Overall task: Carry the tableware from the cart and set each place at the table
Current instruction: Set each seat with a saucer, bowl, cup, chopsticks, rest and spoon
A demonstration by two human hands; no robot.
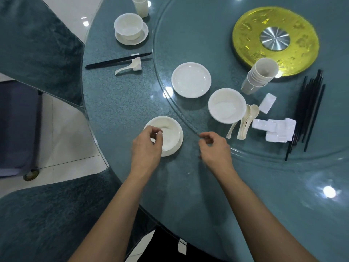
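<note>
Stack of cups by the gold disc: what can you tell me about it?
The stack of cups is several plain off-white cups, seemingly ceramic, nested together. The top one is empty, its mouth towards the camera. The stack seems to lean, perhaps from the wide lens. It stands on the glass turntable, beside the gold disc, a white chopstick rest close by.

Views: one only, head-worn and wide-angle (so no overlap between views can be told).
Position: held above the near edge of the round table [117,103], to the near left of the glass turntable [198,25].
Direction: aimed forward and steeply down; the turntable is cut off at top and right.
Nearness: close; the left hand [146,146] and right hand [215,148] are framed beside the turntable's rim.
</note>
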